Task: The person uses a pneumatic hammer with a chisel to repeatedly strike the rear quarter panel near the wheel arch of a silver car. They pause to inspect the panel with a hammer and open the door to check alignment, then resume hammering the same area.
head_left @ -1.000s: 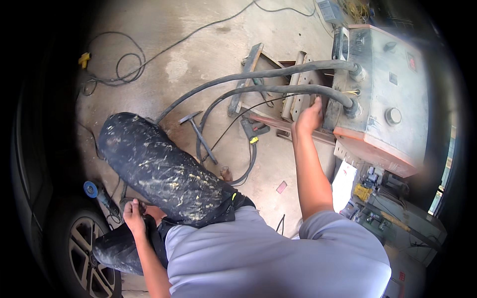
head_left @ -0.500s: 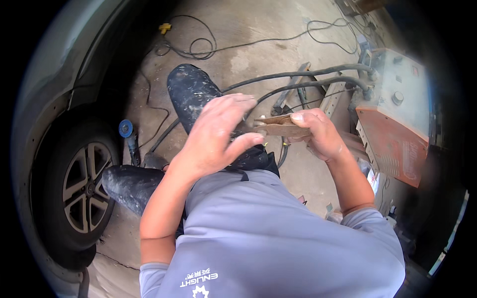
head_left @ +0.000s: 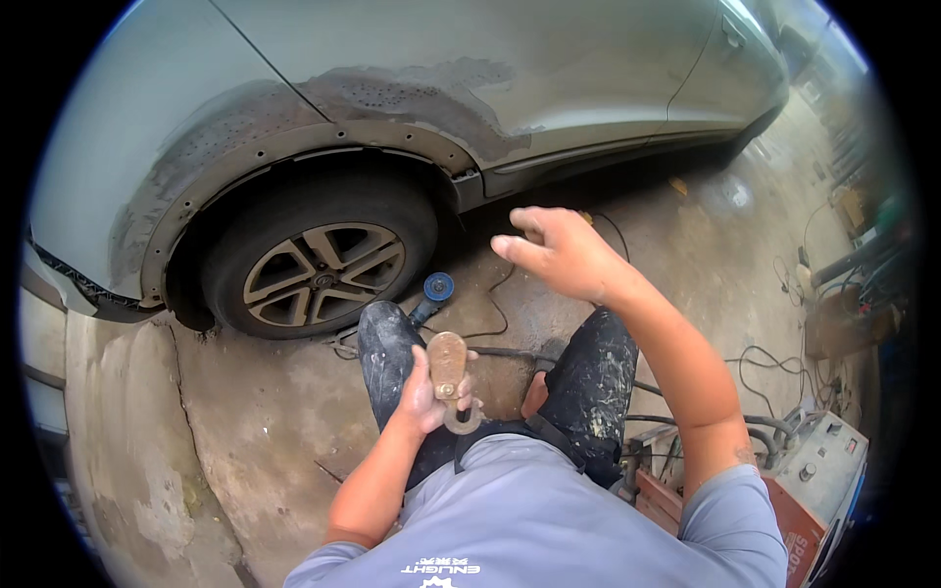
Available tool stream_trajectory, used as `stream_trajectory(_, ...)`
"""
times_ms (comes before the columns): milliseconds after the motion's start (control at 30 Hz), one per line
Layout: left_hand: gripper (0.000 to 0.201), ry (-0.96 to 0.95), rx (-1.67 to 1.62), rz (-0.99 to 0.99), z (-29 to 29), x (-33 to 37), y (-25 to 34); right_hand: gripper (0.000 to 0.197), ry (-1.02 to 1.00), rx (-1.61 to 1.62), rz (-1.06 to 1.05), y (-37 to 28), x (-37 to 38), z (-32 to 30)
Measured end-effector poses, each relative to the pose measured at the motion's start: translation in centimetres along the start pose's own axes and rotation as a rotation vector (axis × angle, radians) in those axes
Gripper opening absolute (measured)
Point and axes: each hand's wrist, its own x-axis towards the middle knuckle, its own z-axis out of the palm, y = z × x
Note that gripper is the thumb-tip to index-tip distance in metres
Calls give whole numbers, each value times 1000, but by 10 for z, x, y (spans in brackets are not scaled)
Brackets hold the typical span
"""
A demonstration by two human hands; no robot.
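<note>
In front of my lap, my left hand (head_left: 421,400) is closed around a rusty brown pulley block (head_left: 448,363). The block has a flat, rounded plate, a bolt near its lower end and a curved hook below that. Its back is hidden by my fingers. My right hand (head_left: 564,255) is raised to the upper right, in front of the car's lower side. Its thumb and forefinger are apart with nothing between them; the other fingers are partly curled.
A car wheel (head_left: 323,274) stands at the left, below a fender with a grey sanded patch (head_left: 392,96). A grinder with a blue disc (head_left: 438,287) is on the floor beside the tyre. An orange and white machine (head_left: 818,470) with thick cables stands at the lower right.
The pulley block has passed from my right hand to my left. My right hand has moved away from it, up toward the car. The view has swung left onto the car's side.
</note>
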Motion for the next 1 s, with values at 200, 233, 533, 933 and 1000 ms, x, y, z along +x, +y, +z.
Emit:
stream_trajectory(200,95,131,-174,334,-62,-62,17,42,729,-560,-550,-150,186,-71)
stream_trajectory(233,94,118,-268,343,-63,-63,15,48,814,-700,-625,-172,211,-91)
stream_trajectory(533,86,106,-194,470,-56,-94,8,28,717,-769,-404,-264,289,-110)
stream_trajectory(933,82,94,-30,422,-59,-75,7,15,1028,-671,-872,-223,154,-110)
stream_trajectory(1000,78,62,16,388,-50,-53,7,12,1053,-644,-894,-206,111,-128)
